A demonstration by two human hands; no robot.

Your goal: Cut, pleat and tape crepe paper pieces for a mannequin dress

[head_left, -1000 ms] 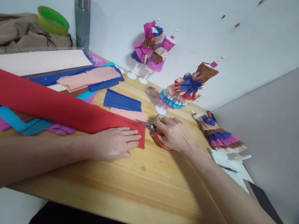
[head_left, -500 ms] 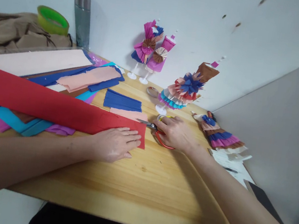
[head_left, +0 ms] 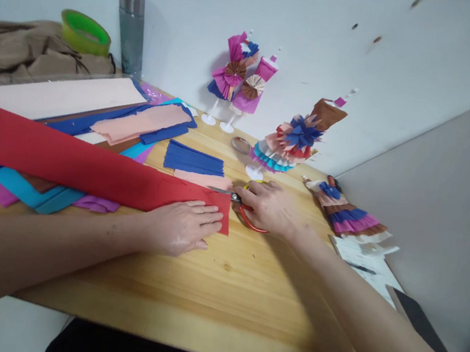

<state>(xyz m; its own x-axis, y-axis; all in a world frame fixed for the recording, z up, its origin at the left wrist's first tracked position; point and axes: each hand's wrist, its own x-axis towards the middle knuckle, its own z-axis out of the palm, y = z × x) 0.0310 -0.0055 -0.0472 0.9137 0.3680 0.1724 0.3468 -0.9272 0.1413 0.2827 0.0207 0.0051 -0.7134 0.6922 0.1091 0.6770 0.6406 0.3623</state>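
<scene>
A long red strip of crepe paper [head_left: 87, 170] stretches across the table from the left. My left hand [head_left: 182, 227] lies flat on its right end, fingers stretched out. My right hand [head_left: 268, 207] grips a pair of scissors [head_left: 247, 215] by the red and yellow handles. The blades reach left along the strip's upper edge, near its right end; whether paper lies between them I cannot tell. Just behind the red strip is a pale pink piece of paper [head_left: 199, 178], partly covered. A pleated blue piece [head_left: 193, 158] lies behind that.
Layered coloured paper strips [head_left: 52, 200] lie at the left. Along the wall stand a flask [head_left: 129, 33] and small mannequins in paper dresses [head_left: 297, 132]. A roll of tape [head_left: 240, 145] is beside them. Another paper dress [head_left: 349, 215] and a pen [head_left: 361, 268] lie at the right.
My right hand has moved slightly left with the scissors, so the blades reach farther along the red paper's upper edge. My left hand stays in place on the strip.
</scene>
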